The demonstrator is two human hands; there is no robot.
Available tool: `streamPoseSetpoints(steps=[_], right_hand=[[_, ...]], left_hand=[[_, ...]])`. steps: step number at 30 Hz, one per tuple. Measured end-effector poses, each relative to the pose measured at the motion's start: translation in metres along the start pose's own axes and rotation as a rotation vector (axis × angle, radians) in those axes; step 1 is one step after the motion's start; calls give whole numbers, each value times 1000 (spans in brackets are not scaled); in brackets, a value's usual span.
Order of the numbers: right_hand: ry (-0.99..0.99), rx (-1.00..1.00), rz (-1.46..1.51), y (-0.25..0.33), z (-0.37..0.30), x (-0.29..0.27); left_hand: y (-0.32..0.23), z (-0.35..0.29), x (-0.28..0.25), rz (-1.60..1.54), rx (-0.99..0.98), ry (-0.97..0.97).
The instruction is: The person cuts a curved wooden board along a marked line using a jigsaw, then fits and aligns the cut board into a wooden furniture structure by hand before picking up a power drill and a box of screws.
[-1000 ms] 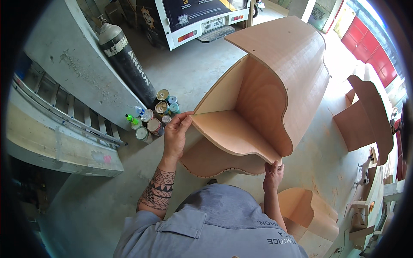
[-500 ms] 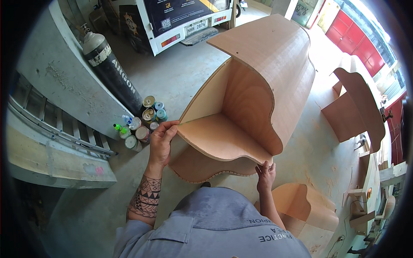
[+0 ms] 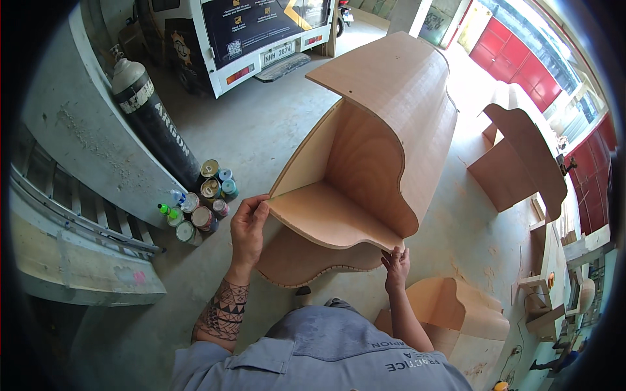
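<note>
In front of me stands a plywood cabinet-like piece (image 3: 417, 98) with a broad curved outer panel and wavy cut edges. Its near end is open, with a wavy-edged shelf panel (image 3: 326, 212) across it and another wavy panel (image 3: 313, 260) lower down. My left hand (image 3: 248, 228) is closed on the shelf's left corner, thumb on top. At the shelf's right corner, my right hand (image 3: 396, 266) has its fingers curled up against the edge from below. Its grip is partly hidden.
Paint cans (image 3: 205, 218) and bottles cluster on the left, beside a black gas cylinder (image 3: 156, 120). A van (image 3: 261, 45) is parked behind. More curved plywood pieces stand at the right (image 3: 528, 156) and near right (image 3: 456, 313). A cord (image 3: 520, 326) lies on the floor.
The surroundings have shifted left in view, and more of my shoes shows below the plywood. Both hands keep their places at the shelf's corners.
</note>
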State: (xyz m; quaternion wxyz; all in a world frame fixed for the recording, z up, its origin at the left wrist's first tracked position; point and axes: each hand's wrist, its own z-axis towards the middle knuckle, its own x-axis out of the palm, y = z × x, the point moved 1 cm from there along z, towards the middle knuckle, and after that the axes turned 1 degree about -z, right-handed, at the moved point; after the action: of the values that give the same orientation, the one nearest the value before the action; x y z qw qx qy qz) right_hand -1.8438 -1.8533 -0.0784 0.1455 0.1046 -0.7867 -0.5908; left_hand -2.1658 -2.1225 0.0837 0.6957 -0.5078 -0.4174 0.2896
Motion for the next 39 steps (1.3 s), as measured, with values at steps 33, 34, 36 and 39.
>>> streamPoseSetpoints(steps=[33,34,36,39], right_hand=[[-483,1137,-192,-309,-424,-294],[-480,1146,-183,-310,-427,-296],[-494,1092,-150,-303,-415,-293],[-494,969,-127,-287,-373,-281]], left_hand=[[28,23,3,77,142,-210],[28,23,4,89,154,-216],[27,20,6,100,140,-219],[28,19,6,111,152,-234]])
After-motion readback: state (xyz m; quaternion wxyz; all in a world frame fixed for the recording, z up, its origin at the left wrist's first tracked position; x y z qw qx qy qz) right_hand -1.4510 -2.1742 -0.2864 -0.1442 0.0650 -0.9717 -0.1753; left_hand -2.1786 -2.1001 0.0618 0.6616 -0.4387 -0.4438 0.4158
